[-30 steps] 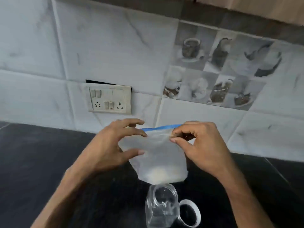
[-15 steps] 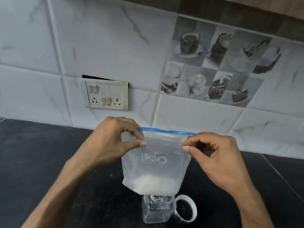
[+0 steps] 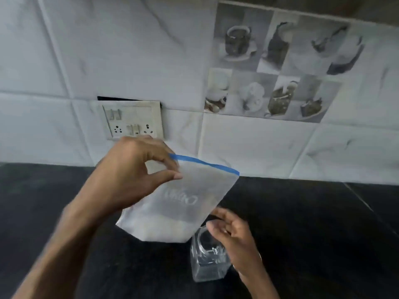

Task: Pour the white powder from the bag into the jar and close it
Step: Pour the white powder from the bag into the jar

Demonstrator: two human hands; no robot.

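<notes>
A clear zip bag [image 3: 190,199] with a blue strip along its top hangs in the air, tilted, with white powder [image 3: 164,229] settled in its bottom. My left hand [image 3: 133,175] pinches the bag's upper left corner. Below and to the right stands a clear square jar [image 3: 207,262] on the black counter, its mouth open. My right hand [image 3: 233,236] is at the jar's right side by its mouth, fingers curled around it; whether it grips the jar I cannot tell. The jar's lid is hidden behind that hand.
The black counter [image 3: 313,234] stretches left and right of the jar. Behind it rises a white tiled wall with a switch and socket plate [image 3: 133,119] and picture tiles of cups [image 3: 276,67].
My right hand let go of the bag's top right corner and dropped to the jar. The bag now hangs from the left hand alone and has tilted.
</notes>
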